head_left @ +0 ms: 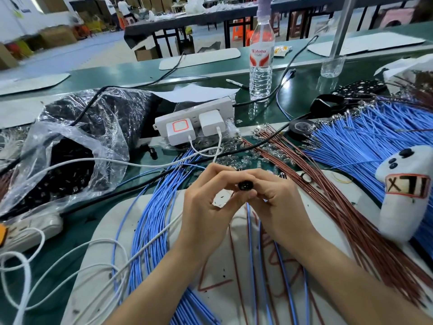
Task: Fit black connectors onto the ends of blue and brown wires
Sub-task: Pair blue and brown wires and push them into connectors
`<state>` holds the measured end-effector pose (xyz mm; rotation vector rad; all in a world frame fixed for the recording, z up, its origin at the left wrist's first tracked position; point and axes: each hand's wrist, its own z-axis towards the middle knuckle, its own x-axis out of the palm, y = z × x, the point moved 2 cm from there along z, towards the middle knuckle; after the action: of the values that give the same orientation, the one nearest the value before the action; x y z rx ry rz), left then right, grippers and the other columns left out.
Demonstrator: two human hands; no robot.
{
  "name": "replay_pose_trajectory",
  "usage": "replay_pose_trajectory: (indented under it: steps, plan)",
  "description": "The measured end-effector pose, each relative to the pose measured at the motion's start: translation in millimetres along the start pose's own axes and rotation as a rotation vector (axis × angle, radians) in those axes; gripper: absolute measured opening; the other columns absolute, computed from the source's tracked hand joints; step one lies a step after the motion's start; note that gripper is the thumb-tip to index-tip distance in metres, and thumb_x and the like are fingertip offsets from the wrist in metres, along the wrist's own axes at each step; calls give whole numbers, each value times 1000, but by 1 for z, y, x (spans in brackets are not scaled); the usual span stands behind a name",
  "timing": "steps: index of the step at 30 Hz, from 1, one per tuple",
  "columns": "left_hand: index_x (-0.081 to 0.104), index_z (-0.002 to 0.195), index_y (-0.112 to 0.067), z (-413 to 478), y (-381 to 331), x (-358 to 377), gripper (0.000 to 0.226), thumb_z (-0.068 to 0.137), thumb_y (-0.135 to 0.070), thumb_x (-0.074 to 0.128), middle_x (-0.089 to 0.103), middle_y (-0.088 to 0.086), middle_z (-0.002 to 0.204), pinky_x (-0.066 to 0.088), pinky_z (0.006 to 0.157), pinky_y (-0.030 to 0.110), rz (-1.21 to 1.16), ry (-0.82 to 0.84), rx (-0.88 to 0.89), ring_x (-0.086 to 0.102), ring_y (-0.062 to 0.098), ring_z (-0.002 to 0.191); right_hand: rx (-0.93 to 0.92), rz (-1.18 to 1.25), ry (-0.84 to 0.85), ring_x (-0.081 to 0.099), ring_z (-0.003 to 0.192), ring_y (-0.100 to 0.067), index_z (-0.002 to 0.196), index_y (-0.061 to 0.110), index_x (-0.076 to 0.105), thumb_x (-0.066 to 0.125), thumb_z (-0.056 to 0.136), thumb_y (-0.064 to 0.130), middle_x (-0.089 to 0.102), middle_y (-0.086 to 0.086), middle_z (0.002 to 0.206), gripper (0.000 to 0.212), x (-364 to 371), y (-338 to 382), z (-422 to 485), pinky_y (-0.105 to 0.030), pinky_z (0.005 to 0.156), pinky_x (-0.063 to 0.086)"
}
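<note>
Green bench (300, 90); left hand (206, 198) and right hand (276, 198) pinched a black connector (244, 186). Fitting seemed underway; blue wire (249, 226) below the fingers needed seating.

Blue wires (150, 219); brown wires (339, 202); black connector (243, 185); green table (300, 90); white power strip (191, 111).

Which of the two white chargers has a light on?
The left charger: an orange square glows on its face; the right charger is plain.

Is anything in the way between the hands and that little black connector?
Nothing visible. The left hand and right hand already pinch the black connector between their fingertips. Blue wires hang just below it; the fingers hide where their ends sit.
</note>
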<state>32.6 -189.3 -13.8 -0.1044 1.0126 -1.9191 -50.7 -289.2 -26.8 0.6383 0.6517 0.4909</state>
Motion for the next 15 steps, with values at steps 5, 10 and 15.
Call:
replay_pose_trajectory:
  steps: [5,10,15]
  plan:
    - [68,95,-18,0,2,0,19,77,-13,72,61,1,89,46,77,17,-9,-3,-21,59,5,82,17,19,-20,63,93,-6,99,0,72,57,86,3,70,-4,101,20,1,1,0,-8,81,45]
    - [69,96,-14,-1,1,-2,19,77,-13,72,61,2,88,47,76,21,-19,-14,-14,59,7,82,13,47,-21,63,93,-7,101,0,72,56,85,1,69,-3,103,22,0,5,0,-10,81,47]
    - [69,97,-14,-1,-2,-1,22,76,-12,74,62,3,87,46,75,17,-16,-23,13,59,4,81,20,47,4,62,94,-5,100,0,71,55,83,-8,66,1,100,25,1,6,1,-6,80,44]
